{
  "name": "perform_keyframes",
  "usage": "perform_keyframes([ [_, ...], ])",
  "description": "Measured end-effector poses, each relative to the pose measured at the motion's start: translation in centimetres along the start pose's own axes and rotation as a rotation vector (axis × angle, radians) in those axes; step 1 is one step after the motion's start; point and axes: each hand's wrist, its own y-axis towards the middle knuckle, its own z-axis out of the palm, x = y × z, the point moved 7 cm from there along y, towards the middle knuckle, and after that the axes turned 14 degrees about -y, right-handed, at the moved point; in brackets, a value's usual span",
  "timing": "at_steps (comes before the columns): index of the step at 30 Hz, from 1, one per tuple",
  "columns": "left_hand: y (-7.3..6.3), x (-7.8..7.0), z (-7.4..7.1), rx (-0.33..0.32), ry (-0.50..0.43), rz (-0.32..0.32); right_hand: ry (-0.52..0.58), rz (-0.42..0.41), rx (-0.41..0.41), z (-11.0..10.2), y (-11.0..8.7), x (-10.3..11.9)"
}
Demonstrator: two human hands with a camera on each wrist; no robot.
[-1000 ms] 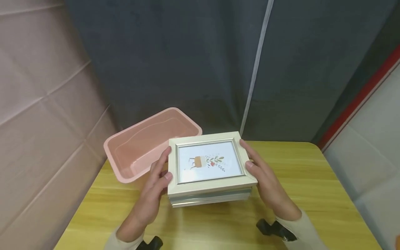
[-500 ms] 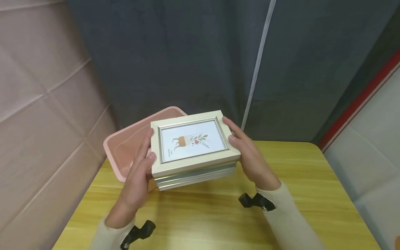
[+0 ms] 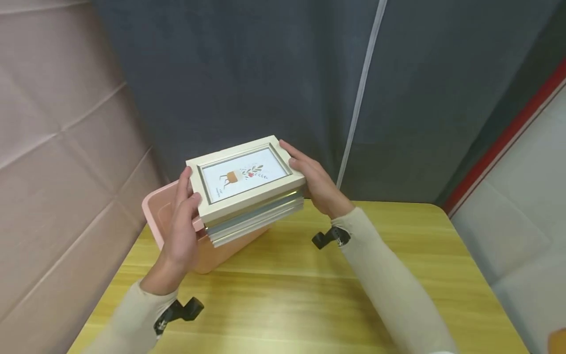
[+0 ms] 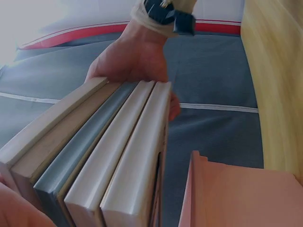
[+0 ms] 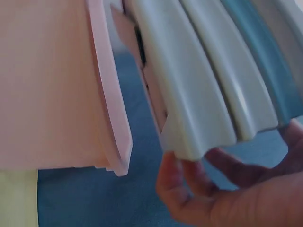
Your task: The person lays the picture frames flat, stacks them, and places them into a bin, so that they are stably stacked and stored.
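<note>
A stack of several picture frames [image 3: 254, 216] is held up between both hands, tilted, with its near side showing. Its top frame is cream, around a white print of an orange pot-like shape with leaves and a red flower. My left hand [image 3: 180, 231] grips the left end, thumb near the top edge. At the right end, my right hand [image 3: 318, 184] holds the stack, its fingertips curling under the lowest frame in the right wrist view. White and blue-grey frame edges [image 4: 85, 151] line up side by side in the left wrist view. The stack overlaps a pink plastic bin [image 3: 155, 211] in the head view.
The bin's rim [image 5: 111, 94] is close beside the lowest frame in the right wrist view. Both stand over a yellow wood-grain table [image 3: 283, 295]. A dark grey curtain [image 3: 221, 73] hangs behind, and a pale quilted wall [image 3: 57, 196] rises at the left.
Both hands have carried the frame stack left and away from the body, up over the bin. The stack has turned and tilted, and now hides most of the bin's opening.
</note>
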Motion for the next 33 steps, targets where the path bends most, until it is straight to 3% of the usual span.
perform_keyframes([
  [7,1.6,0.5,-1.3,-0.099,-0.060,-0.013,0.021,-0.008,0.077,0.6,4.3,-0.8],
  [11,2.9,1.4,-2.3,-0.128,-0.080,-0.005,0.028,0.040,0.089,1.3,6.3,-2.3],
  [18,4.9,2.0,-4.1,-0.191,-0.169,0.039,-0.098,0.064,0.076,3.0,9.0,-2.7],
  [28,5.6,2.9,-7.2,-0.331,-0.251,-0.037,-0.074,0.196,0.071,5.9,11.0,-3.7],
  [33,5.8,4.0,-7.9,-0.375,-0.337,-0.104,-0.027,0.269,0.078,6.6,11.3,-4.6],
])
